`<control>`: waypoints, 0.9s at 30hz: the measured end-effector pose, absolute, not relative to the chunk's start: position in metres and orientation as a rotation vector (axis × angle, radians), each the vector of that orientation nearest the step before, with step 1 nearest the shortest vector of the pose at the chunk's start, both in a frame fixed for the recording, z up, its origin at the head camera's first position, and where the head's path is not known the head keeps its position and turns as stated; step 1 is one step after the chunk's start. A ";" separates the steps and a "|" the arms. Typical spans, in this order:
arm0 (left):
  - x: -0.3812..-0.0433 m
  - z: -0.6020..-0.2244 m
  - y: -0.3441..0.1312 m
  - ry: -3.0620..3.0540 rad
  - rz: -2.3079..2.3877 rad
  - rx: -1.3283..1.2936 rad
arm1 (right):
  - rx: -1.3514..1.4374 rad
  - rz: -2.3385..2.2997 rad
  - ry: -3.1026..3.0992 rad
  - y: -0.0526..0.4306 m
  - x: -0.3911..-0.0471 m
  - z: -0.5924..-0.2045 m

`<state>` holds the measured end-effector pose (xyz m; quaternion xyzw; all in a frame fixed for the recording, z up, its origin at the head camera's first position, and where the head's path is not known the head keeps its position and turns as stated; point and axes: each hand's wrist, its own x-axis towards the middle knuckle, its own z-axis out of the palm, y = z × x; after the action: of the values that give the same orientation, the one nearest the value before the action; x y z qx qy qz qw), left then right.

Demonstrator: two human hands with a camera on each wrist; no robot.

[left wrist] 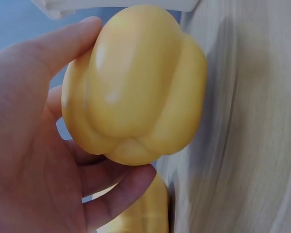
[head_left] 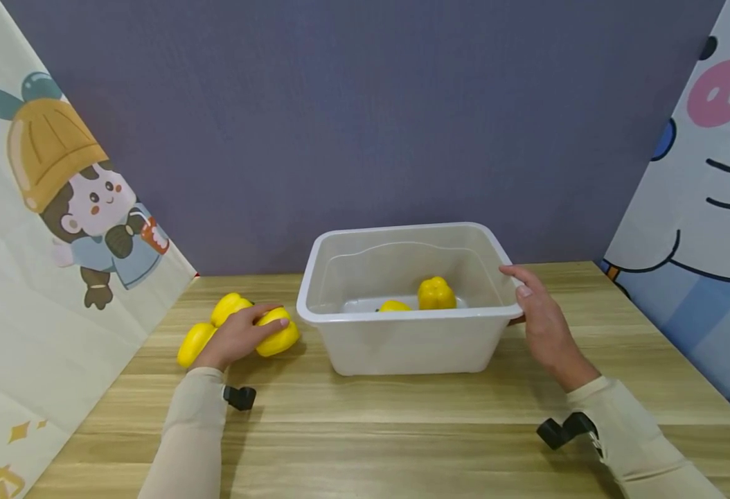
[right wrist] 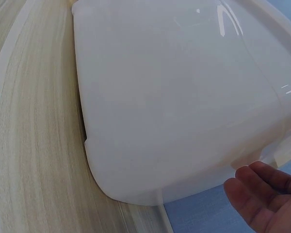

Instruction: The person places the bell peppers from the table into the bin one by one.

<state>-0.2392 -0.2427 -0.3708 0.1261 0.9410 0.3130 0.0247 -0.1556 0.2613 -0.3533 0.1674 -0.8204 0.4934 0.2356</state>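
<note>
My left hand grips a yellow bell pepper just left of the white plastic bin. In the left wrist view the thumb and curled fingers wrap this lobed pepper, close over the tabletop. Two more yellow peppers, one farther back and one nearer, lie beside that hand, partly covered by it. On the bin's right end, my right hand holds the rim, thumb above and fingers below. Its fingers show near the bin wall. Inside the bin sit an upright pepper and another, mostly hidden by the front wall.
The bin stands on a wood-grain table, in front of a dark purple-grey back panel. Cartoon-printed sheets flank the table at left and right.
</note>
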 end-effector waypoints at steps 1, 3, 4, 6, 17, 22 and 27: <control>-0.239 -0.371 -0.242 2.915 0.968 0.397 | 0.459 1.352 -2.251 0.261 -0.155 -0.353; -0.240 -0.371 -0.242 2.920 0.969 0.406 | 0.456 1.351 -2.250 0.261 -0.155 -0.353; -0.240 -0.370 -0.241 2.920 0.974 0.407 | 0.456 1.351 -2.248 0.261 -0.155 -0.354; -0.240 -0.369 -0.241 2.920 0.983 0.404 | 0.455 1.352 -2.246 0.261 -0.155 -0.354; -0.239 -0.369 -0.237 2.943 1.000 0.409 | 0.455 1.345 -2.252 0.261 -0.155 -0.353; -0.238 -0.367 -0.235 2.945 1.018 0.395 | 0.458 1.343 -2.248 0.261 -0.156 -0.353; -0.236 -0.364 -0.234 2.949 1.044 0.404 | 0.456 1.355 -2.236 0.261 -0.157 -0.355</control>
<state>-0.2356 -0.2337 -0.3635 0.1282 0.9348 0.3311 -0.0062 -0.1568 0.2615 -0.3548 0.1668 -0.8175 0.4956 0.2413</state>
